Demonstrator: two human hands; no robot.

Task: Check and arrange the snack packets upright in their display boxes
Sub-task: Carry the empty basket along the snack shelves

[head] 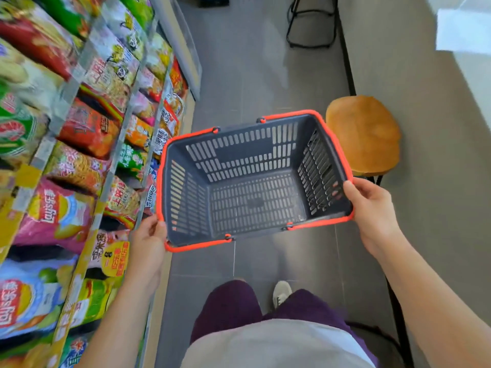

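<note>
Beside the shelves (121,120) on your left, you held one basket (239,152) level in front of you. Your left hand (148,237) took its near corner and your right hand (372,208) the opposite side, the fingers of both curled round the orange rim, probably to steady it for loading. It carried nothing. The snack packets (87,128) stood in rows on the shelves, too blurred to count. One wooden stool (364,134) stood to your right.

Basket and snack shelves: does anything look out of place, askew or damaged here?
Nothing looks spilled or broken. The grey basket is empty and held slightly askew by the left hand and right hand. The snack packets on the shelves are too blurred to judge.
</note>
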